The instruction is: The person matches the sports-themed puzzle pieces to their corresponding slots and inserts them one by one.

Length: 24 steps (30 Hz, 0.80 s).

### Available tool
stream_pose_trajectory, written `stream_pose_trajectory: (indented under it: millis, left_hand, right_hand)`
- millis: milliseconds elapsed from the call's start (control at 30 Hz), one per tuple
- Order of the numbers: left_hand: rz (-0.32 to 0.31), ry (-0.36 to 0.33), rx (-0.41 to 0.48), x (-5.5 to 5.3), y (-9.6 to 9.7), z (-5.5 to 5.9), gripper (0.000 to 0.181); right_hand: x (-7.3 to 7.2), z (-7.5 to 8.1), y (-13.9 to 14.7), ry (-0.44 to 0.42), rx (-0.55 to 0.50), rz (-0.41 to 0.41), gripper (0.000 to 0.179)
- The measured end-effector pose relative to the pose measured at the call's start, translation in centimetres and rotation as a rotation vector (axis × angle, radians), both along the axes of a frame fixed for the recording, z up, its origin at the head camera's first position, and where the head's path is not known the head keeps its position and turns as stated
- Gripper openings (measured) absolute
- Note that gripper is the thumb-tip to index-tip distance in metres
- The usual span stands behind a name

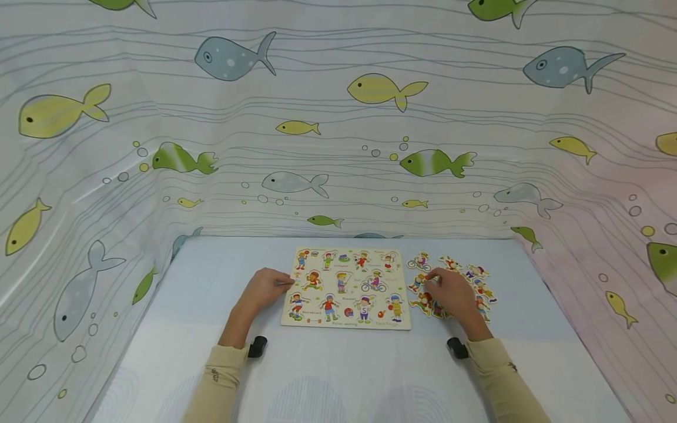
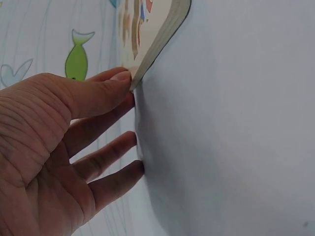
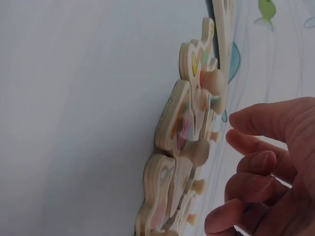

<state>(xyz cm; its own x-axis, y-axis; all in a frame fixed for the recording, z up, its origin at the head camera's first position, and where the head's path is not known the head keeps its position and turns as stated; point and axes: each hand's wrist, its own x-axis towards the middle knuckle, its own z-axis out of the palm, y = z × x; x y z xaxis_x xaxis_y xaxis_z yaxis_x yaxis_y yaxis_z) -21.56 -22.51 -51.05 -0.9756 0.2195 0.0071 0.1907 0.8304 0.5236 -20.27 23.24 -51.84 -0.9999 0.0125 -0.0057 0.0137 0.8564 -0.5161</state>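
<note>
A pale wooden puzzle board [image 1: 327,285] printed with children playing sports lies flat on the table. My left hand [image 1: 261,291] holds its left edge; in the left wrist view the thumb [image 2: 106,93] lies on the board's corner, the other fingers reaching along its side. To the right of the board is a loose group of cut-out wooden figure pieces [image 1: 482,288]. Above these pieces hovers my right hand [image 1: 457,294], its fingers loosely bent. The right wrist view shows round wooden knobs [image 3: 214,82] on the pieces, with a gap between them and the fingertips [image 3: 236,118].
A pale table [image 1: 338,370] carries everything. Behind and at both sides rises a fish-patterned cloth [image 1: 328,153]. One cyclist piece [image 1: 419,262] lies near the board's upper right corner. Black wrist straps [image 1: 257,346] show at the cuffs.
</note>
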Motion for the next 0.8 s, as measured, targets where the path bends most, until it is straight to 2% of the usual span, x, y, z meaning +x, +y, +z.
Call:
stream_pose_trajectory:
  millis: [333,800]
  left_hand:
    - [0.007,-0.022,0.008,-0.2,-0.1,-0.2,0.014]
    - [0.021,-0.035,0.02,-0.1,-0.2,0.0,0.015]
  right_hand:
    - [-0.5,-0.6,-0.7,-0.011,0.002,0.026,0.024]
    - [-0.7,-0.7,-1.4,-0.034,0.033,0.012,0.025]
